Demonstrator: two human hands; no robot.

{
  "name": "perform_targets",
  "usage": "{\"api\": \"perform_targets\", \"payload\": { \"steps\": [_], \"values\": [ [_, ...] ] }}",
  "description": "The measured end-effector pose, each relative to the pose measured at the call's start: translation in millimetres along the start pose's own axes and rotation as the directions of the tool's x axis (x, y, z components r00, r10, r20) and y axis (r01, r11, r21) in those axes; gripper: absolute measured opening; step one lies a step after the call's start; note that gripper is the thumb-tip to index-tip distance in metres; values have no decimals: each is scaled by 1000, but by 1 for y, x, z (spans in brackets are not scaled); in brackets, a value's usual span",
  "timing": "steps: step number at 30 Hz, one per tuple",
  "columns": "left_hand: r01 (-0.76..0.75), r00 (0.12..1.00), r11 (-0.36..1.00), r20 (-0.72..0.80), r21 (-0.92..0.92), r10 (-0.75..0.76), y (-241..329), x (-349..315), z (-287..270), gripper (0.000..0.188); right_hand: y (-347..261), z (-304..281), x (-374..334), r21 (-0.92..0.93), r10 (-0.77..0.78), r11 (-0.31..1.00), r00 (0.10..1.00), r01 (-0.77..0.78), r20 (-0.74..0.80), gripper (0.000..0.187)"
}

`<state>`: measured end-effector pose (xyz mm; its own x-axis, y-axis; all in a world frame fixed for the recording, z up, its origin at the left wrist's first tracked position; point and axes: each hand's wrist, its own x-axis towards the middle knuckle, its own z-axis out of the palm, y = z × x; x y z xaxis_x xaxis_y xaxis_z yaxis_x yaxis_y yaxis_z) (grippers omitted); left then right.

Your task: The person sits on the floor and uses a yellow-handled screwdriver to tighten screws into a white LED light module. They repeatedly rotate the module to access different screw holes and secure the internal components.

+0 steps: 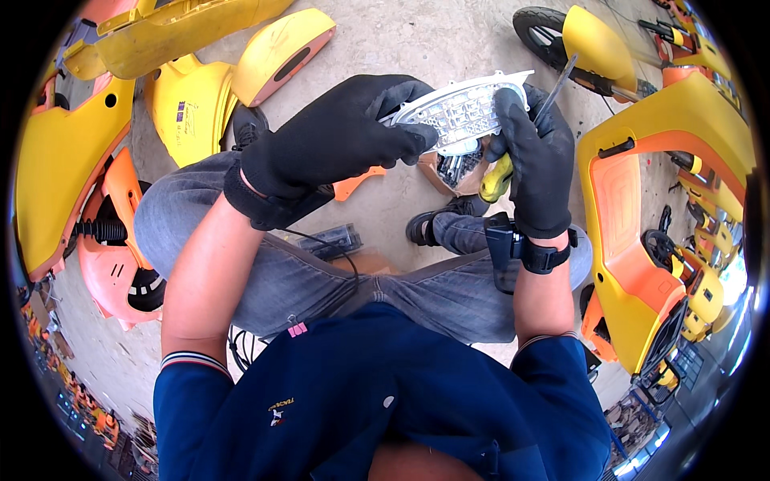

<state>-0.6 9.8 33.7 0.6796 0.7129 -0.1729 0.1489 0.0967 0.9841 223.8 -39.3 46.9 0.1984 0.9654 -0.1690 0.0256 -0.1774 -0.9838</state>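
Observation:
My left hand (341,132), in a black glove, grips the left end of a silver, leaf-shaped vehicle light unit (465,111) with a patterned reflective face. The black-gloved right hand (539,164) pinches the other end, its thumb on the face. Also within the right hand is a screwdriver (496,179); its yellow-green handle sticks out below the palm and its metal shaft points up and to the right. The light unit is held tilted, above a small cardboard box (459,183) of dark small parts. My left fingers partly cover its lower edge.
Yellow body panels (180,108) lie at the far left, beside an orange and yellow scooter body (68,176). At the right stands a yellow-orange scooter frame (622,216), with a wheel (545,40) beyond it. A clear plastic package (330,243) lies between my legs.

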Motion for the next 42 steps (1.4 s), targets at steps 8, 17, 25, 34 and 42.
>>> {"api": "perform_targets", "payload": {
  "steps": [8,17,25,34,42],
  "values": [
    [101,993,994,61,-50,-98,11,1,-3,42,2,1,0,5,8,1000,1000,-8,-19,24],
    [84,996,996,44,-29,-82,9,0,-2,41,-2,2,-1,-63,12,998,1000,-12,1,25],
    [123,992,986,46,-116,-119,11,-1,-1,35,-2,2,2,144,56,988,997,-63,48,28],
    [57,994,998,90,40,-60,5,-1,-7,41,-6,2,-2,103,83,990,989,-96,121,28],
    [94,992,961,110,-259,-67,4,5,1,54,-13,5,-7,33,132,989,954,-147,268,24]
  ]
}}
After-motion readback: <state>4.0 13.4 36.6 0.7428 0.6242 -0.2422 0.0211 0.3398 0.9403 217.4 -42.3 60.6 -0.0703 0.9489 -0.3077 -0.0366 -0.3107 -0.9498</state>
